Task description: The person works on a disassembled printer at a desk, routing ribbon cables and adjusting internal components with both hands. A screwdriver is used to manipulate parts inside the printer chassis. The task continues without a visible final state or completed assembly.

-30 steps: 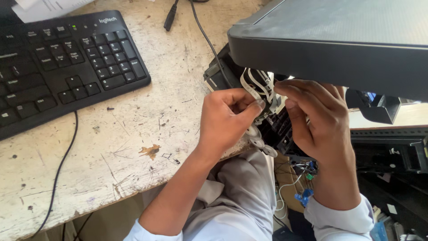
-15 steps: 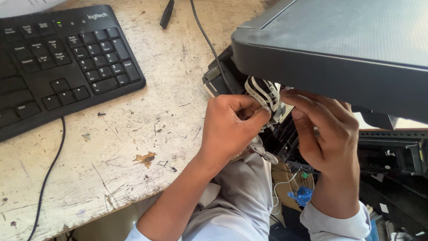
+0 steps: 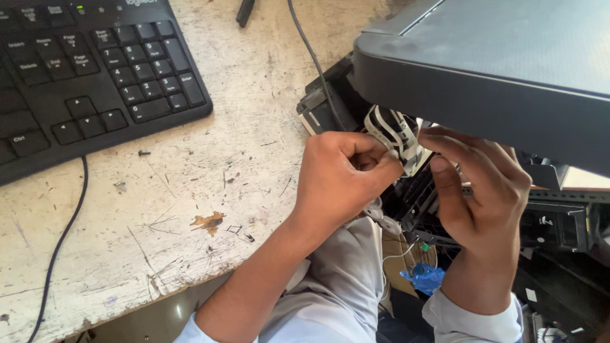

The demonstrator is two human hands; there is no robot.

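My left hand is closed around a bundle of white flat ribbon cables that loops out from under a dark grey printer's raised lid. My right hand reaches in beside it, fingers curled against the cables and the black inner frame of the machine. Both hands touch the cable bundle at the printer's near left corner. Where the cables end inside is hidden by my fingers.
A black keyboard lies at the upper left on a scratched white table, its cord running down the left. A small screw lies below the keyboard. A black cable crosses the table top. Grey trousers and clutter lie below.
The view has shifted closer and slightly right. My hands stay on the ribbon cables, with the left fist tightening around them and the right fingers sliding further over the bundle.
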